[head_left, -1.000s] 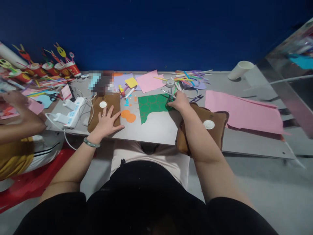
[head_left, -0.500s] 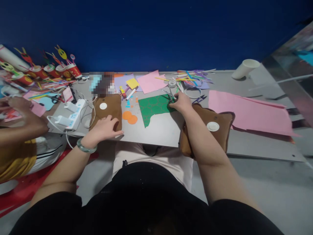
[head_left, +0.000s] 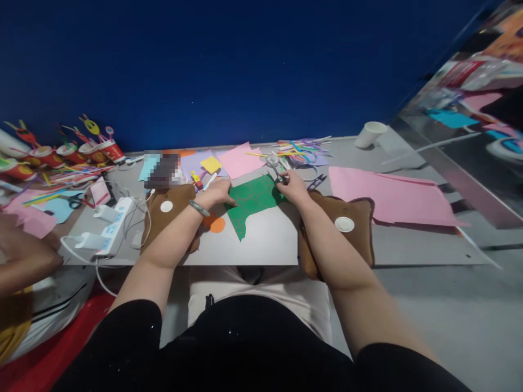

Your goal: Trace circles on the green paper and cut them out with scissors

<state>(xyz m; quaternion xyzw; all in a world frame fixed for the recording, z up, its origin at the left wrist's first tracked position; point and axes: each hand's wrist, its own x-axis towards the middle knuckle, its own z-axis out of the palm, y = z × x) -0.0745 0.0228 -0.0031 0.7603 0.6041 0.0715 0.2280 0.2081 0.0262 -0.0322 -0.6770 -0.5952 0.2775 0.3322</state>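
Observation:
My left hand (head_left: pixel 219 191) is at the left edge of a green sheet of paper (head_left: pixel 255 197), its fingers closed on that edge. Rounded outlines are drawn across the sheet, and its lower edge has been cut away in a curve. At the sheet's right end, my right hand (head_left: pixel 293 189) grips a pair of dark scissors (head_left: pixel 280 178); the fingers partly cover the handles. Orange paper circles (head_left: pixel 215 223) lie just below my left wrist, partly hidden by it. Behind the scissors is a roll of tape (head_left: pixel 272 159).
Brown cushions (head_left: pixel 359 208) lie under both forearms. Pink sheets (head_left: pixel 402 198) spread to the right, near a paper cup (head_left: pixel 370 134). Coloured strips (head_left: pixel 300 149) lie at the back. A power strip (head_left: pixel 116 226) with cables and another person's arm (head_left: pixel 30 247) are at left.
My left hand has moved from the left cushion rightward and away from me to the green paper. My right hand stays by the scissors. The camera view has tilted up and turned right.

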